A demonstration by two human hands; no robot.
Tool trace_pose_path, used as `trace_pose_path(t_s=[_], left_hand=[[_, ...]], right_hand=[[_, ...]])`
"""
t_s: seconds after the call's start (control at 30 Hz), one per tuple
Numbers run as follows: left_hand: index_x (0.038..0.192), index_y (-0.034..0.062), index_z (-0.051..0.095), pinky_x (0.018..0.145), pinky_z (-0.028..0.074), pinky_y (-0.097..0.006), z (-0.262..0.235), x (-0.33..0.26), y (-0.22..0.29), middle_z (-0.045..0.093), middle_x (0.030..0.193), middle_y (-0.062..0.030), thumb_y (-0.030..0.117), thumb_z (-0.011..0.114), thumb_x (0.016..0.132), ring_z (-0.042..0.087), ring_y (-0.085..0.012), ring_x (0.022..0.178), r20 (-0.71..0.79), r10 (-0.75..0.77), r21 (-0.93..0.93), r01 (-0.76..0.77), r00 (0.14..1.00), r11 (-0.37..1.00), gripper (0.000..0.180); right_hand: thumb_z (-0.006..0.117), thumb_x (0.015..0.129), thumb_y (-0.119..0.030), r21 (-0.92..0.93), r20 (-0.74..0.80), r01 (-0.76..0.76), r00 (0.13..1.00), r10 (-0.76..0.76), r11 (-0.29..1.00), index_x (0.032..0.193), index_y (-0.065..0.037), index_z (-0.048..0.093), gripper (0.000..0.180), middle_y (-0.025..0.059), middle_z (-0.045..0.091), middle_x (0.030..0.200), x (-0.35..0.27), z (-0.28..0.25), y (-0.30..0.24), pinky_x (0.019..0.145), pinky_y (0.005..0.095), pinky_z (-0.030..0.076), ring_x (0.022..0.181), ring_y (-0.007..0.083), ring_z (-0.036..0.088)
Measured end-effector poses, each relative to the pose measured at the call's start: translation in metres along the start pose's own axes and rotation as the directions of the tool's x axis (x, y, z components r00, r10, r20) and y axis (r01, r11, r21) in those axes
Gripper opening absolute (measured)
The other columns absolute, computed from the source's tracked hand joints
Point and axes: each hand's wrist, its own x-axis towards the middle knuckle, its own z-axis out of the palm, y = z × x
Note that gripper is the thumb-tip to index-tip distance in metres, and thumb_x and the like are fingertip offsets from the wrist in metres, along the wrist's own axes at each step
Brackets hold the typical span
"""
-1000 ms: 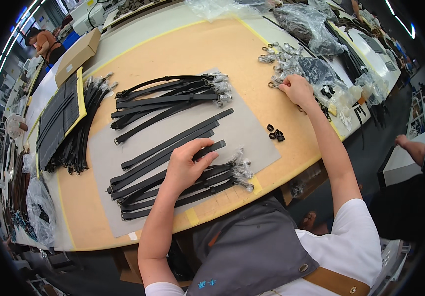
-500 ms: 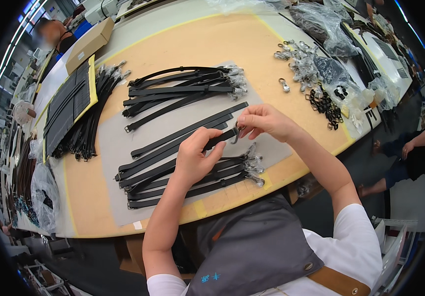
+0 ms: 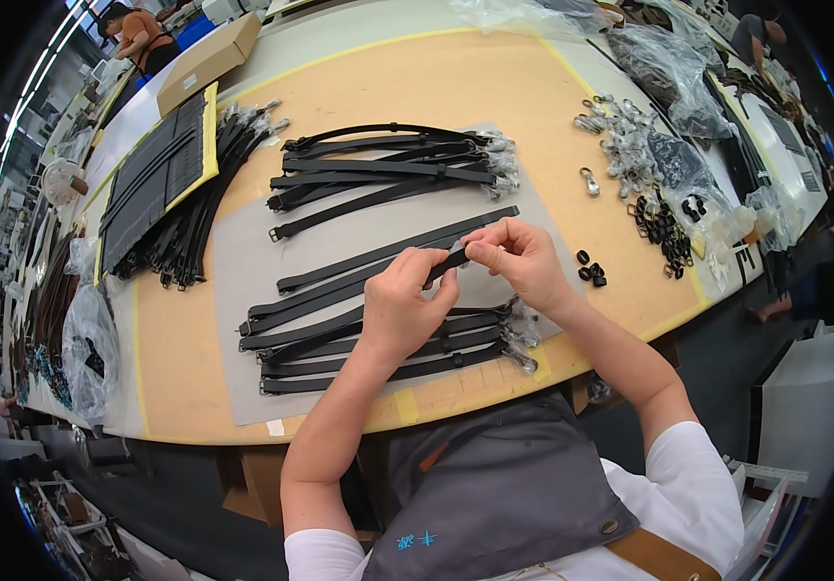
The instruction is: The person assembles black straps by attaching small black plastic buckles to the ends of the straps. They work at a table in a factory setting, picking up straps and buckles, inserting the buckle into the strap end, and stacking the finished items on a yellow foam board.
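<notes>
Both hands pinch one black strap (image 3: 378,273) over the grey mat (image 3: 243,252) near the table's (image 3: 417,87) front edge: left hand (image 3: 400,308) and right hand (image 3: 522,259) are closed on its end.

Two hands (image 3: 407,305) (image 3: 519,257) work one black strap (image 3: 369,281). Three strap piles (image 3: 388,165) (image 3: 378,344) (image 3: 180,223) lie on the table (image 3: 417,77). One cardboard box (image 3: 209,60); one loose metal clasp (image 3: 588,181).

Both hands meet at picture centre: left hand (image 3: 400,308) and right hand (image 3: 519,259) pinch one black strap (image 3: 359,281)'s end. Metal clasps (image 3: 620,136) lie at two o'clock.
</notes>
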Motion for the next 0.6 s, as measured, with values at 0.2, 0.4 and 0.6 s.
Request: trace_pose_path(t_s=[0.2, 0.4, 0.6], left_hand=[[0.098, 0.0034, 0.071, 0.056, 0.056, -0.032, 0.004, -0.004, -0.003, 0.072, 0.086, -0.0089, 0.008, 0.081, 0.083, 0.069, -0.0208, 0.063, -0.012, 0.040, 0.030, -0.040, 0.999, 0.999, 0.018], [0.101, 0.0030, 0.073, 0.054, 0.055, -0.031, 0.005, -0.004, 0.008, 0.070, 0.081, -0.0074, 0.001, 0.080, 0.081, 0.065, -0.0202, 0.059, -0.028, 0.157, 0.155, -0.151, 0.987, 0.976, 0.022], [0.106, 0.0021, 0.071, 0.063, 0.056, -0.026, 0.003, 0.000, -0.001, 0.074, 0.088, -0.0069, 0.005, 0.080, 0.087, 0.070, -0.0125, 0.070, 0.022, -0.004, -0.130, 0.007, 1.000, 0.991, 0.021]], right_hand=[[0.085, 0.092, -0.014, 0.057, -0.008, 0.022, 1.000, -0.022, 0.998, 0.088, -0.004, 0.068, 0.020, 0.0067, 0.073, 0.096, -0.001, 0.003, 0.003, 0.063, 0.0215, 0.050, 0.078, 0.0058, 0.065], [0.087, 0.089, -0.013, -0.147, -0.112, 0.124, 0.984, -0.141, 0.981, 0.083, -0.001, 0.064, 0.027, 0.0007, 0.067, 0.087, -0.006, 0.013, 0.004, 0.061, 0.0211, 0.045, 0.070, 0.0015, 0.053], [0.077, 0.097, -0.009, 0.229, 0.114, 0.089, 0.987, -0.118, 0.969, 0.113, -0.001, 0.065, 0.021, 0.0062, 0.071, 0.111, -0.002, 0.003, 0.010, 0.076, 0.0241, 0.056, 0.090, 0.0081, 0.067]])
